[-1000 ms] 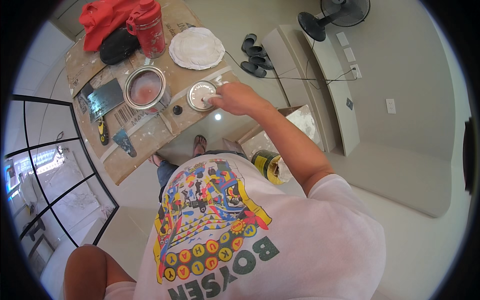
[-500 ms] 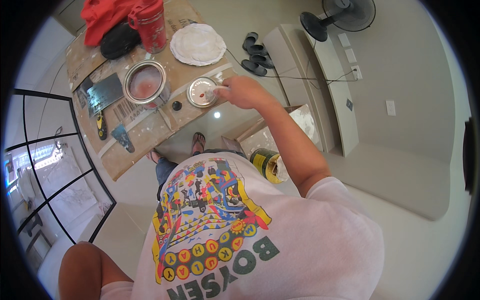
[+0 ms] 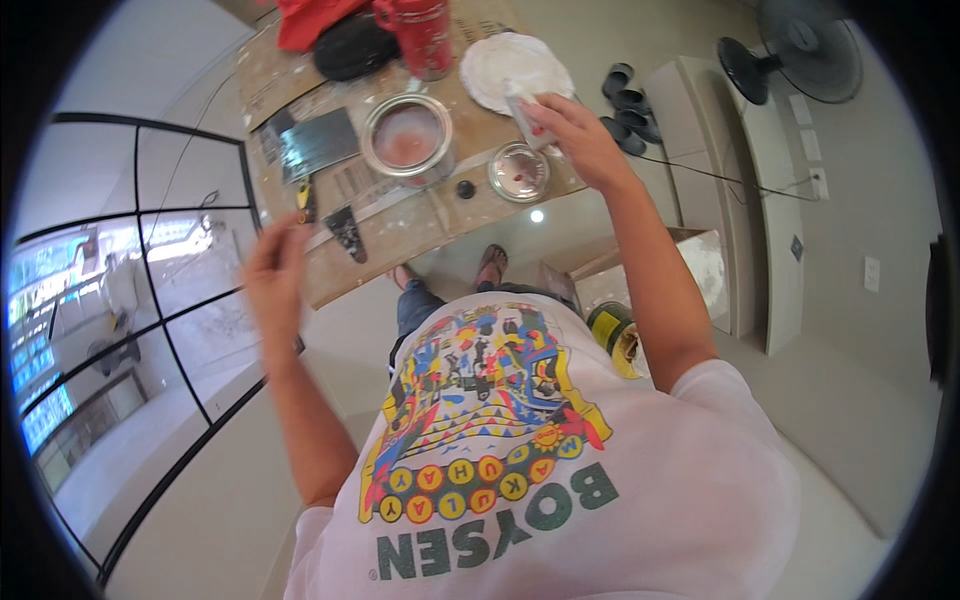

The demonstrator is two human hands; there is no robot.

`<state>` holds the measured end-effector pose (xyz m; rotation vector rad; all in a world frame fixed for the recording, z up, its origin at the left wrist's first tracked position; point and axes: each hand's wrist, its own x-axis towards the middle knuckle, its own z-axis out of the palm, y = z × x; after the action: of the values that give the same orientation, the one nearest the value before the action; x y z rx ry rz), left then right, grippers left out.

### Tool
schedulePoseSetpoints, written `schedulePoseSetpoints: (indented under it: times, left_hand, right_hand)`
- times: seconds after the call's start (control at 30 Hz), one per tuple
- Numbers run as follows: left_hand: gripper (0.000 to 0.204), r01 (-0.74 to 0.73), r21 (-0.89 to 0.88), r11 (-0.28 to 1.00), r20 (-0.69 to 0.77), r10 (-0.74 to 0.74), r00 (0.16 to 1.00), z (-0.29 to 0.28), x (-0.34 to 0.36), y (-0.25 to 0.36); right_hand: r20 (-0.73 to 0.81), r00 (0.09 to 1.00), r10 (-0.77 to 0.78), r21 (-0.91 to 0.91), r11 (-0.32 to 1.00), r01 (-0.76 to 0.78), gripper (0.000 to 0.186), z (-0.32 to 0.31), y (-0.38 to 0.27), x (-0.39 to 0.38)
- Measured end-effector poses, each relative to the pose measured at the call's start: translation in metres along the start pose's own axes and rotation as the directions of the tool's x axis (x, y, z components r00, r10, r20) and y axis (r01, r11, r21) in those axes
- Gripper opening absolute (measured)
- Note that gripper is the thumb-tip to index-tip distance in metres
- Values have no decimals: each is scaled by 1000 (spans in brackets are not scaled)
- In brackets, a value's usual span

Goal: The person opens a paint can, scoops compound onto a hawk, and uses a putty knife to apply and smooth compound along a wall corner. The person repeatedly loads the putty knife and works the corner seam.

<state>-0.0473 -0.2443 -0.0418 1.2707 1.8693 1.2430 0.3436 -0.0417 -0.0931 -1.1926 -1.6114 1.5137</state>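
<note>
In my right hand (image 3: 580, 140), closed fingers pinch a small, flattened white tube (image 3: 530, 117) with a red mark. It hangs just above a round metal can lid (image 3: 520, 171), which carries a reddish smear. An open metal can (image 3: 440, 165) of pinkish, milky stuff stands left of the lid, with a small black cap (image 3: 465, 189) between them. My left hand (image 3: 277, 270) is raised off the table's left front edge, close to a yellow-and-black utility knife (image 3: 306, 202); motion smears its fingers. Nearby lie a dark putty knife (image 3: 347, 235) and a wide steel scraper plate (image 3: 320, 143).
Brown cardboard (image 3: 440, 222) covers the table. At its back are a red tumbler (image 3: 422, 45), a black round object (image 3: 355, 48) and a white-coated disc (image 3: 515, 72). A black-framed glass partition (image 3: 140, 212) stands left; a cabinet and fan (image 3: 800, 50) are right.
My right hand has lifted the tube off the lid, up and away. My left hand has come into view at the table's left. The whole view has shifted, so the table sits further right.
</note>
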Motion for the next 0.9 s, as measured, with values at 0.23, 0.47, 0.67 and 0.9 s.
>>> schedulePoseSetpoints:
  times: [0.23,0.47,0.67,0.9]
  left_hand:
    - [33,-290,322,901,332,180,926,148,-29,-17]
    - [34,-405,331,853,401,261,878,196,2,-16]
    - [34,617,-323,718,600,-349,720,165,1,1]
    - [34,644,-316,696,622,-360,695,164,-9,20]
  right_hand:
    - [212,940,266,479,811,-337,37,39,31,-80]
    - [98,956,277,325,899,-294,32,55,29,-122]
    - [-84,984,154,192,972,-136,33,65,15,-139]
    - [-146,973,-179,-209,967,147,37,66,11,-128]
